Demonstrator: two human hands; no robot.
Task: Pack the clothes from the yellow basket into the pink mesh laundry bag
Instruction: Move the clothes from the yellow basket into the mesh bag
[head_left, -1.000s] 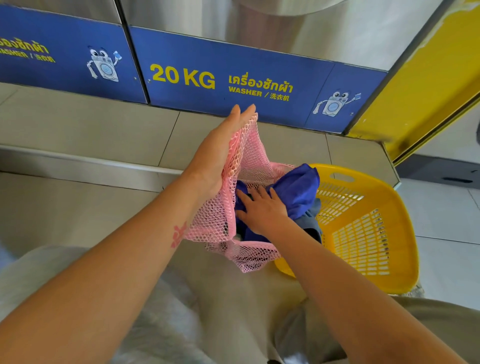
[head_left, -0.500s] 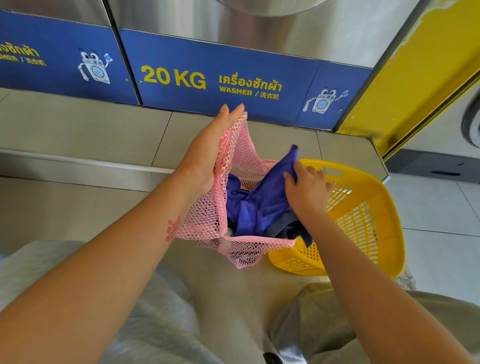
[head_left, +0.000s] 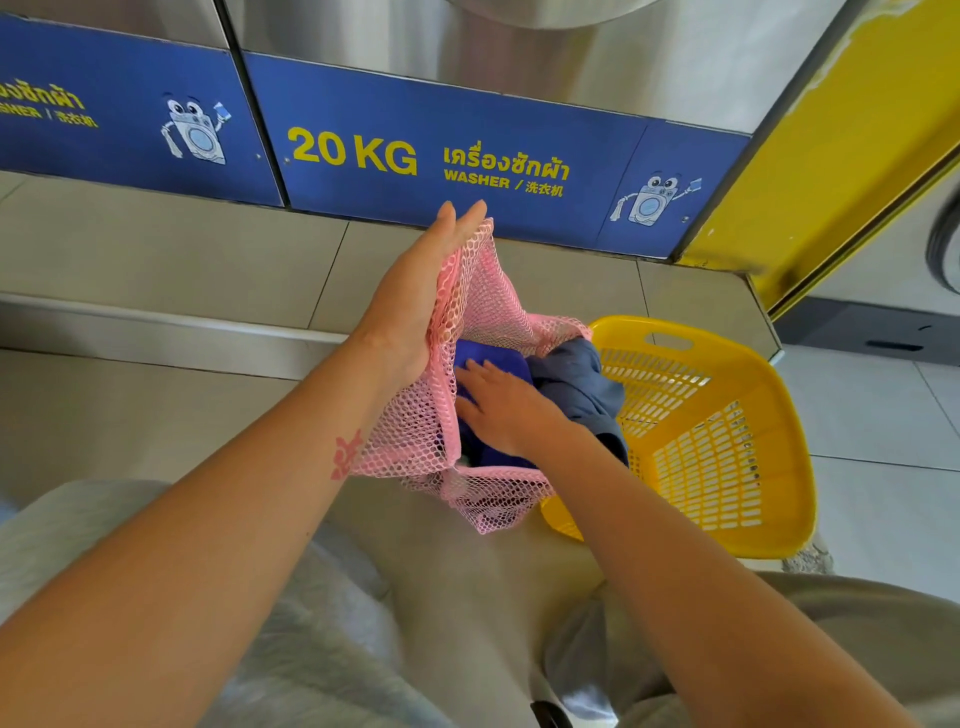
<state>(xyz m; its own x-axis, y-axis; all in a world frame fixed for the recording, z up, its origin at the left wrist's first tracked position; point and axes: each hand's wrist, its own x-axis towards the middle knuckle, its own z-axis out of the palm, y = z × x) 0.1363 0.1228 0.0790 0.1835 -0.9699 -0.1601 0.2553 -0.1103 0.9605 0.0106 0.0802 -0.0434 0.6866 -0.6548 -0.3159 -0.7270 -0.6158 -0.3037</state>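
soft, bright daylight is filling the scene, with no hard-edged shadows anywhere. the steel washer front (head_left: 571, 57) is giving back a broad pale sheen near the top, and the yellow panel (head_left: 857, 156) at the right is glowing warmly. the floor tiles (head_left: 156, 260) are looking evenly lit, with a thin bright line running along the step edge. the wide lens is bending the blue sign (head_left: 467, 156) and the tile lines into curves toward the edges. the centre is staying fairly sharp, while the forearms and pale cloth at the bottom are going soft and smeared. the far right edge is blurring too, near a dark round shape.
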